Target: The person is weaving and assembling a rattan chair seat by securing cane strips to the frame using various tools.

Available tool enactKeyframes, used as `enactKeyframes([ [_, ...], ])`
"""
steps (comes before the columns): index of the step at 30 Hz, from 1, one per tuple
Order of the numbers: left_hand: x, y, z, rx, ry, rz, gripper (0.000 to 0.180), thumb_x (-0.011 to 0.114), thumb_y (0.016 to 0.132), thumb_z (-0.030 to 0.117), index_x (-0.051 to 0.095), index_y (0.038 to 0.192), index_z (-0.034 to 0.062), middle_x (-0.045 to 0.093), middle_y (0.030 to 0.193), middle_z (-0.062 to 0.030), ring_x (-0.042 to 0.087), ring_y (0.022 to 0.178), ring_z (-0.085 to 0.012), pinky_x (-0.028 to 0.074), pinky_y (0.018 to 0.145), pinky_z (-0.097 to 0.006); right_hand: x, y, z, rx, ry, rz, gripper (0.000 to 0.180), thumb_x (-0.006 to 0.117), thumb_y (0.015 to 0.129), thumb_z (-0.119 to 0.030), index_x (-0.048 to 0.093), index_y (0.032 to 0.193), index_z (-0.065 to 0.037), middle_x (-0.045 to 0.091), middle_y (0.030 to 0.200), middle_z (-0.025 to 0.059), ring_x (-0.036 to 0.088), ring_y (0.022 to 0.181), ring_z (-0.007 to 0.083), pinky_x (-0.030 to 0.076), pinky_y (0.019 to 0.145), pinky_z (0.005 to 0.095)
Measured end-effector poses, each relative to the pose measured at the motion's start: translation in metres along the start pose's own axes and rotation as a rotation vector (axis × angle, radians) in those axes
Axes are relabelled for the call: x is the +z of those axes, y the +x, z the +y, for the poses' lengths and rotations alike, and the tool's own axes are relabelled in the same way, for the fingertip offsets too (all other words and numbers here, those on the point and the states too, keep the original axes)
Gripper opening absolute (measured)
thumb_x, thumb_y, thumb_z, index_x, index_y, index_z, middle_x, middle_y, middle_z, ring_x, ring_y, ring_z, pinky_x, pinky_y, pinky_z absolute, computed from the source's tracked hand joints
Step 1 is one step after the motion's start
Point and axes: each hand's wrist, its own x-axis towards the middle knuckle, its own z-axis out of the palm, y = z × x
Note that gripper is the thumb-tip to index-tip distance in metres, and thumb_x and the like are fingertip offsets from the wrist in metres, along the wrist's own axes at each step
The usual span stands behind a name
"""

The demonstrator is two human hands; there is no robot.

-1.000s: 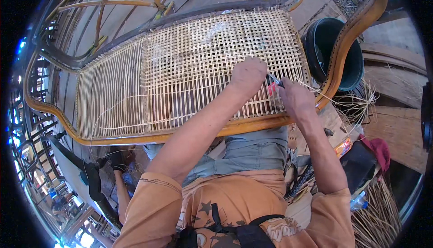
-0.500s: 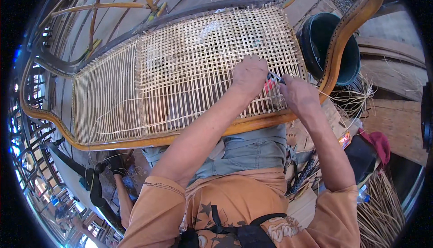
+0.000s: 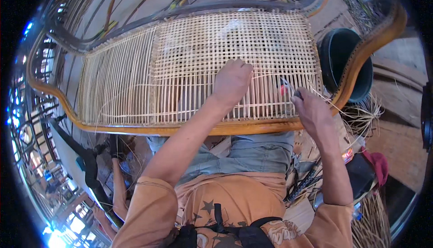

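Note:
A wooden-framed panel of pale woven cane (image 3: 234, 40) lies across my lap. Its far part is a close grid; nearer me, mostly lengthwise strands (image 3: 207, 101) show, with gaps between. My left hand (image 3: 232, 84) is closed over the middle of the weave, fingers pinched at a cane strand (image 3: 266, 74) that runs off to its right. In my right hand (image 3: 313, 109), near the panel's right side, is a slim pointed metal tool (image 3: 288, 85) with a dark handle. Its tip is over the strands, apart from my left hand. Something small and red shows beneath the weave.
The curved brown frame (image 3: 252, 127) borders the panel, rising at the right. Behind that stands a dark green bucket (image 3: 331, 63). Loose cane strands (image 3: 363, 115) spread below it. A dark red cloth (image 3: 378, 164) lies at the right. Another person's arm (image 3: 119, 189) shows at lower left.
My left hand has moved left across the weave, away from the tool. My right hand, still holding the tool, sits slightly lower and further right. The panel appears shifted right in view.

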Motion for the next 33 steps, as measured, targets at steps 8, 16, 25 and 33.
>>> enactKeyframes([
  [8, -0.008, 0.004, 0.0, 0.049, 0.19, -0.178, 0.012, 0.062, 0.074, 0.012, 0.063, 0.086, 0.0076, 0.058, 0.084, -0.0071, 0.058, 0.083, -0.0253, 0.052, 0.069, -0.037, 0.027, 0.014, -0.031, -0.076, -0.071, -0.06, 0.028, 0.045, 0.095, -0.031, 0.056, 0.102, -0.006, 0.063, 0.091, 0.0208, 0.061, 0.085, 0.0395, 0.048, 0.074, 0.048],
  [16, -0.011, 0.005, 0.0, 0.13, 0.223, -0.22, 0.01, 0.06, 0.072, 0.008, 0.062, 0.082, 0.0066, 0.059, 0.085, -0.0086, 0.059, 0.086, -0.0245, 0.053, 0.067, -0.035, 0.023, 0.021, -0.041, -0.147, -0.186, -0.047, 0.024, 0.05, 0.092, -0.028, 0.056, 0.094, -0.005, 0.063, 0.082, 0.019, 0.062, 0.079, 0.0383, 0.049, 0.069, 0.0475],
  [25, 0.008, 0.007, -0.017, 0.188, 0.164, -0.086, 0.009, 0.062, 0.071, 0.013, 0.059, 0.079, 0.0073, 0.058, 0.076, -0.0084, 0.059, 0.079, -0.0259, 0.052, 0.066, -0.037, 0.031, 0.032, -0.024, -0.243, -0.076, 0.106, 0.025, 0.051, 0.093, -0.03, 0.055, 0.092, -0.006, 0.062, 0.079, 0.0184, 0.061, 0.075, 0.0391, 0.048, 0.065, 0.0479],
  [33, 0.008, 0.008, -0.02, 0.149, 0.1, -0.099, 0.007, 0.061, 0.075, 0.014, 0.06, 0.081, 0.0088, 0.059, 0.079, -0.0083, 0.059, 0.08, -0.0271, 0.052, 0.067, -0.038, 0.028, 0.024, -0.034, -0.182, -0.152, 0.021, 0.023, 0.051, 0.093, -0.029, 0.054, 0.093, -0.006, 0.061, 0.078, 0.0169, 0.061, 0.074, 0.0388, 0.048, 0.065, 0.0479],
])
